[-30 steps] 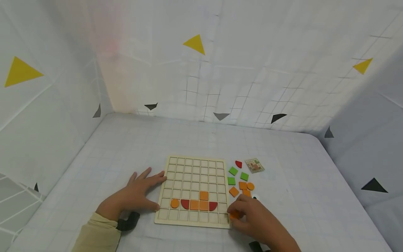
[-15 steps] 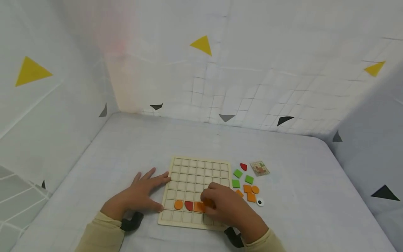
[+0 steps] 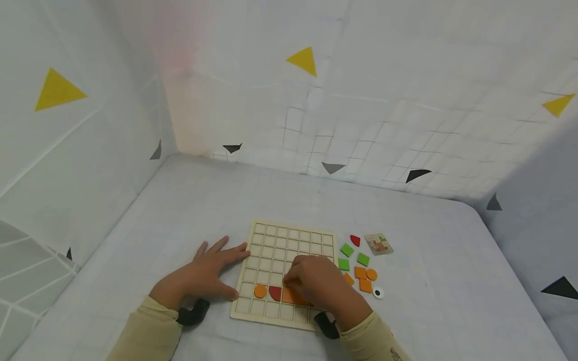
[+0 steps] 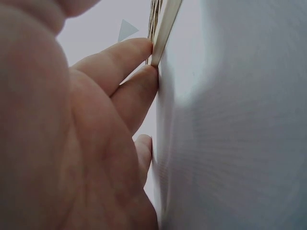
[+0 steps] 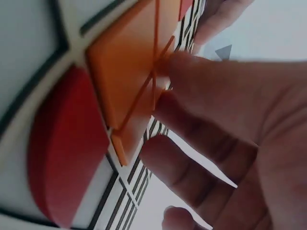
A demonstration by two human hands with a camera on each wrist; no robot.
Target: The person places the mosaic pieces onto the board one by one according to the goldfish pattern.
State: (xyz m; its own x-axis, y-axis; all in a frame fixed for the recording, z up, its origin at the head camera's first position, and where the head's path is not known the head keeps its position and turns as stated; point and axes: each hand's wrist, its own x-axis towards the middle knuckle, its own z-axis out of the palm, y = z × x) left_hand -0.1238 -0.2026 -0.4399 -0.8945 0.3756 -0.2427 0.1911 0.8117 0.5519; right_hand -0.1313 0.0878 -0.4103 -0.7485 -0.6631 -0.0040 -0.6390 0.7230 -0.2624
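A pale wooden grid board [image 3: 268, 250] lies on the table. My left hand [image 3: 205, 273] is spread beside it, thumb and fingertips against its left edge. My right hand [image 3: 322, 283] bends over the board's lower right part, thumb and index pinching an orange square tile [image 5: 164, 67] close over a cell beside other orange square tiles [image 5: 124, 62]. Low on the board sit an orange round tile [image 3: 260, 291] and a red quarter-round tile [image 3: 275, 293]. Another red rounded tile [image 5: 67, 148], hidden under the hand in the head view, shows in the right wrist view.
Right of the board lie several green square tiles [image 3: 363, 259], orange square tiles [image 3: 366, 286], an orange round tile [image 3: 372, 274], a red tile [image 3: 355, 240] and a white eye tile [image 3: 378, 293]. A small pattern card [image 3: 379, 244] lies behind them. White walls surround the table.
My right hand has brought an orange square tile from the board's right side onto its lower right part, lowering it there. My left hand stays at the left edge. The head view has shifted slightly.
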